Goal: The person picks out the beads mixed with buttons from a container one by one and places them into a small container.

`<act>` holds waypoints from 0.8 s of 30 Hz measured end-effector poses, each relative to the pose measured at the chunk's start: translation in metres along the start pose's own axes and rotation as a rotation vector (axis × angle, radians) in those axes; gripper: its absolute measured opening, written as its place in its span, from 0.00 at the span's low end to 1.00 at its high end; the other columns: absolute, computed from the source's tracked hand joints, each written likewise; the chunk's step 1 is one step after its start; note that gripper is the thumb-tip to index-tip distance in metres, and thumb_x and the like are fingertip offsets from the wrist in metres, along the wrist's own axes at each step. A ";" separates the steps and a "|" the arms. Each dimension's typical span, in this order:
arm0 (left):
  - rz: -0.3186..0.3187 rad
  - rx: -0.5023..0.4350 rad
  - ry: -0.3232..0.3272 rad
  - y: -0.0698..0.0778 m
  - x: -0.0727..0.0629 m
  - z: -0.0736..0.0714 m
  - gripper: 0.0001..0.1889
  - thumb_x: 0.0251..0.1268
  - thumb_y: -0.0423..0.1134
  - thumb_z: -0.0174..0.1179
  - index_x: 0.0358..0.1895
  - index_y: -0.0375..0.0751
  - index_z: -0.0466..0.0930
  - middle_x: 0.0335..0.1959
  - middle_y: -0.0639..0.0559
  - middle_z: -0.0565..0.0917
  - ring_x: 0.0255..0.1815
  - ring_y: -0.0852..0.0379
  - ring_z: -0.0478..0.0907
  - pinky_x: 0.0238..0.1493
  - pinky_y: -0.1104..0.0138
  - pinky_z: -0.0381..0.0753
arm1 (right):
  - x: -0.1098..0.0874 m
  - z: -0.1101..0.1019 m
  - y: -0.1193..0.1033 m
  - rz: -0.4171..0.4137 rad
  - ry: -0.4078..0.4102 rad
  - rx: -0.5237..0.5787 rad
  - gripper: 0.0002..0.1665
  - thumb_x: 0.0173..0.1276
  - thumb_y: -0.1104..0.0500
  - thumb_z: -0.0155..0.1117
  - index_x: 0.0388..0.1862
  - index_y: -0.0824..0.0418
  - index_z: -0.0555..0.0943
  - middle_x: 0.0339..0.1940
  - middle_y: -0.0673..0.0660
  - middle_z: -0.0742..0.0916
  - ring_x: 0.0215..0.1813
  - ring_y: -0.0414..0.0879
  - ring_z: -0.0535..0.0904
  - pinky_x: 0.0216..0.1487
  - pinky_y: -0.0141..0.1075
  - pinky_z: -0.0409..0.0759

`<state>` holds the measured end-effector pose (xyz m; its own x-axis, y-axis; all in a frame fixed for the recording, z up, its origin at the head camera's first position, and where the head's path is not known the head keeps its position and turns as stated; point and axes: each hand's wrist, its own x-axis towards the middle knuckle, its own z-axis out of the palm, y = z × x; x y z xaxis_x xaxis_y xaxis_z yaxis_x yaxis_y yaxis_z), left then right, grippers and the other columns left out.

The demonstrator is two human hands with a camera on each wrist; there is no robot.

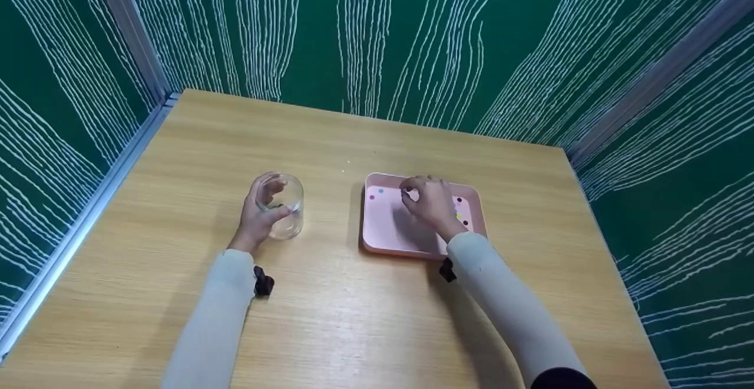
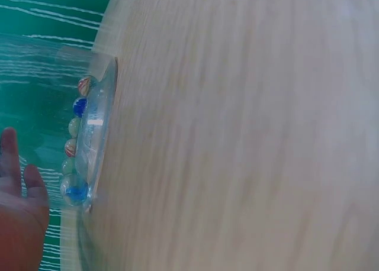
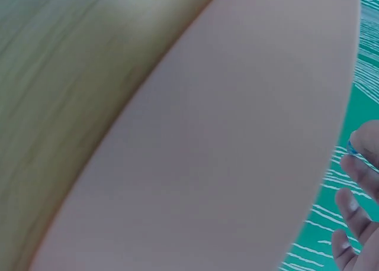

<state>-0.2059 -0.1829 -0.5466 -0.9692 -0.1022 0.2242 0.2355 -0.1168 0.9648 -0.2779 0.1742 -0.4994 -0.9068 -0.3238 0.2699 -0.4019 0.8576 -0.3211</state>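
Observation:
My left hand [image 1: 257, 215] grips a clear glass jar [image 1: 287, 224], thumb on the near side and fingers round the back. Through the jar wall [image 2: 35, 76] in the left wrist view, several glass marbles [image 2: 80, 107] lie in a row along the bottom, some with blue or reddish swirls. Over the pink tray [image 1: 383, 238], my right hand [image 1: 433, 203] pinches a small blue marble [image 3: 352, 147] between thumb and forefinger, mostly hidden by the fingertips. The other fingers of that hand are loosely bent in the right wrist view.
Small round coloured pieces lie in the tray: a blue one [image 1: 381, 191] and a magenta one [image 1: 371, 197] at the left, dark ones [image 1: 459, 200] and a yellow one at the right. Green walls [image 1: 318, 41] with white lines enclose the wooden table [image 1: 330, 318].

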 end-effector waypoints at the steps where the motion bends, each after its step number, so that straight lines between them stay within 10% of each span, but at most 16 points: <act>1: -0.002 0.004 0.000 0.000 0.000 0.000 0.37 0.47 0.25 0.65 0.66 0.36 0.64 0.60 0.35 0.75 0.64 0.42 0.68 0.70 0.47 0.54 | 0.000 0.000 -0.001 0.003 -0.003 0.006 0.10 0.62 0.55 0.66 0.41 0.54 0.87 0.39 0.50 0.89 0.42 0.49 0.78 0.52 0.49 0.71; 24: -0.041 -0.049 -0.019 0.030 -0.008 0.006 0.36 0.48 0.23 0.64 0.64 0.32 0.63 0.60 0.32 0.73 0.67 0.34 0.63 0.71 0.43 0.49 | 0.007 0.002 -0.033 -0.076 0.014 0.156 0.09 0.63 0.58 0.65 0.42 0.55 0.86 0.39 0.52 0.88 0.45 0.49 0.80 0.47 0.41 0.80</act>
<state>-0.1914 -0.1797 -0.5187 -0.9793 -0.0773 0.1873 0.1980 -0.1691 0.9655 -0.2712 0.1431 -0.4888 -0.8716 -0.3791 0.3108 -0.4851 0.7582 -0.4356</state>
